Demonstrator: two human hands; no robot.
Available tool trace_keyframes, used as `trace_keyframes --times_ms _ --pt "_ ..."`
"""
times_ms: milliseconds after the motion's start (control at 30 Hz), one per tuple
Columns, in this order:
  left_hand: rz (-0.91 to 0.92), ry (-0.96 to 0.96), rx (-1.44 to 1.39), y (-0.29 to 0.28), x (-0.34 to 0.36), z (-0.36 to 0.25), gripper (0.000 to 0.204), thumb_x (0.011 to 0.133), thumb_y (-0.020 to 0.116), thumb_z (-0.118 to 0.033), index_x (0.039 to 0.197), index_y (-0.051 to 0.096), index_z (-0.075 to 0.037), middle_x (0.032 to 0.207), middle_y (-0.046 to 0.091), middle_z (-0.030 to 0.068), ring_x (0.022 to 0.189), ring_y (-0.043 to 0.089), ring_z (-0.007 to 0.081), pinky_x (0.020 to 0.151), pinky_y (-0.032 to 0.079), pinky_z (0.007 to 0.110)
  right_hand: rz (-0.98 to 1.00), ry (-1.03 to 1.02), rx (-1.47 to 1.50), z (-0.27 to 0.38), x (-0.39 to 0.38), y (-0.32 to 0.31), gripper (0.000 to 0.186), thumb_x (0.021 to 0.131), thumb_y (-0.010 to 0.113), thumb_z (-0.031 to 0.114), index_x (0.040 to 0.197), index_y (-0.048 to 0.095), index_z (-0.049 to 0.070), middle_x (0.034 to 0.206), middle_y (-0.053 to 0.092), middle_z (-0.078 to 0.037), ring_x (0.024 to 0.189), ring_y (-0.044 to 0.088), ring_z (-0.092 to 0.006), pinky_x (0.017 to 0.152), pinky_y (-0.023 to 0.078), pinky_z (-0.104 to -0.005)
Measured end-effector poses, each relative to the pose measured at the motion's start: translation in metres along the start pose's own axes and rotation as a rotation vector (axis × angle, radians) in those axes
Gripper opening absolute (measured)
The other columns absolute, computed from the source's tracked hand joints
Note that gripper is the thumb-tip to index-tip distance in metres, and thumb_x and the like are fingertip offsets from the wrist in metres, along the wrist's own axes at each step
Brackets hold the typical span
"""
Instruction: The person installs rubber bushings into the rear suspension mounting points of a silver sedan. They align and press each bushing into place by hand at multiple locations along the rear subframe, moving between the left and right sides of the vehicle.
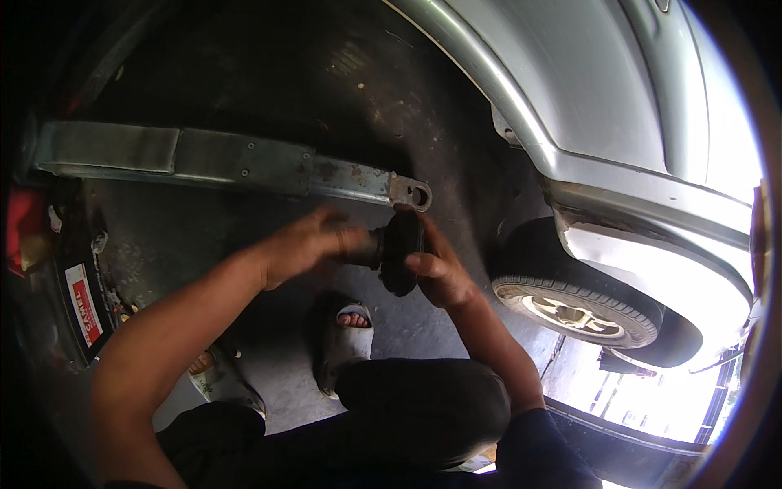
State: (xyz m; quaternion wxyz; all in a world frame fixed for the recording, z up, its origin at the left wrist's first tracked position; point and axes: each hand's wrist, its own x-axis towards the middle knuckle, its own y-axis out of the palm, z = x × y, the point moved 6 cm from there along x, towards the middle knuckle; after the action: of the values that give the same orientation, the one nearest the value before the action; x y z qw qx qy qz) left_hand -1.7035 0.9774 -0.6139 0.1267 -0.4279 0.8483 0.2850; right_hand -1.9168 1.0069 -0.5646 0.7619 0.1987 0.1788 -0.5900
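My right hand [444, 277] grips a dark, lumpy round metal-looking part [399, 248] from its right side, thumb on its face. A short cylindrical end [366, 248] sticks out of it leftward. My left hand [305, 244] is beside that end, its fingers smeared by motion, so contact is unclear. Just above the part lies the eyed end [412, 192] of a long steel arm or bar [212, 161], which stretches across to the left.
A silver car body [603, 98] curves along the right, with a wheel [574, 314] below. At the left are red equipment [28, 228] and a dark case [77, 310] with a red-and-white label. My knees and sandalled feet [342, 342] are at the bottom.
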Motion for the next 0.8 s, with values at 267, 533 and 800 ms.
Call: trace_keyframes --times_ms 267,533,800 --pt "0.099 -0.560 -0.081 -0.005 -0.009 0.033 0.068 0.105 0.063 -0.064 0.131 0.069 -0.001 0.098 0.076 0.0088 0.078 0.072 0.0177 0.075 0.060 0.031 0.015 -0.021 0.073 -0.009 -0.001 0.005 0.101 0.082 0.078 0.046 0.164 0.034 0.007 0.140 0.054 -0.018 0.126 0.058 -0.0297 0.104 0.053 -0.0422" --pt "-0.080 0.488 0.267 0.003 0.005 -0.007 0.049 0.107 0.066 -0.052 0.113 0.069 -0.003 0.075 0.070 0.0092 0.059 0.068 0.0203 0.051 0.055 0.034 0.068 0.251 0.374 -0.022 -0.001 0.007 0.111 0.078 0.082 0.049 0.167 0.030 0.007 0.145 0.052 -0.019 0.131 0.058 -0.0324 0.110 0.051 -0.0453" --pt "-0.047 -0.293 -0.154 -0.003 -0.002 0.044 0.068 0.102 0.064 -0.067 0.105 0.073 0.000 0.079 0.073 0.0114 0.062 0.070 0.0194 0.057 0.056 0.036 0.043 -0.170 -0.240 0.002 -0.001 0.001 0.116 0.073 0.084 0.050 0.167 0.030 0.007 0.148 0.051 -0.020 0.132 0.059 -0.0344 0.105 0.055 -0.0529"
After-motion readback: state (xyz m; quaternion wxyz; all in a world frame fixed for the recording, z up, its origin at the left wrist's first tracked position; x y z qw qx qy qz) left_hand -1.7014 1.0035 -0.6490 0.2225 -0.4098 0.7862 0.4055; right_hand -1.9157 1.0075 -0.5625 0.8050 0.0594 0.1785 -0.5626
